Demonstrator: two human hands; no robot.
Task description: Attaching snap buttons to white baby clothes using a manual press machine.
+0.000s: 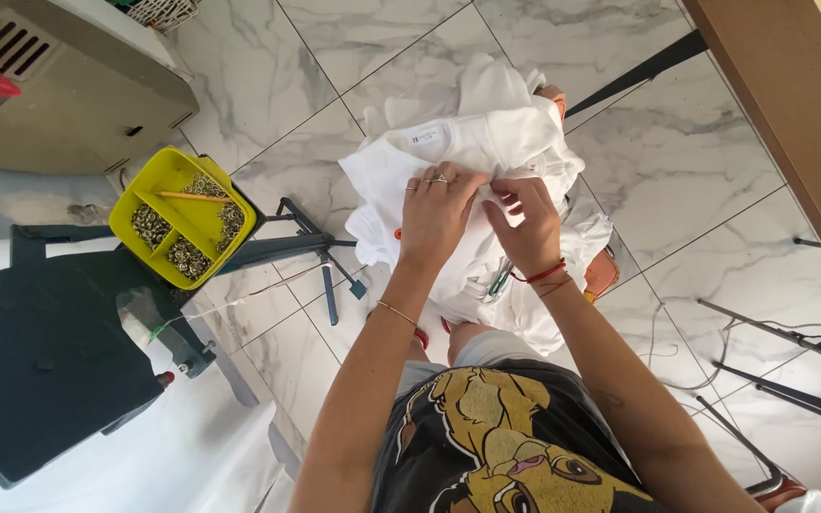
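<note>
A pile of white garments [486,142] lies on an orange stool in front of my knees; the top one shows a small sewn label at its neck. My left hand [436,211], with rings and a thin bracelet, lies flat on the white cloth, fingers pressing it down. My right hand [527,220], a red string round its wrist, pinches a fold of the same cloth right beside the left hand's fingertips. Both hands touch the top garment near its middle.
A yellow divided tray [141,196] of small metal rings and a pencil sits at left on a dark metal stand [40,351]. A grey machine [68,95] is top left. A wooden table edge [791,114] runs at right, with black metal frames [781,370] on the marble floor.
</note>
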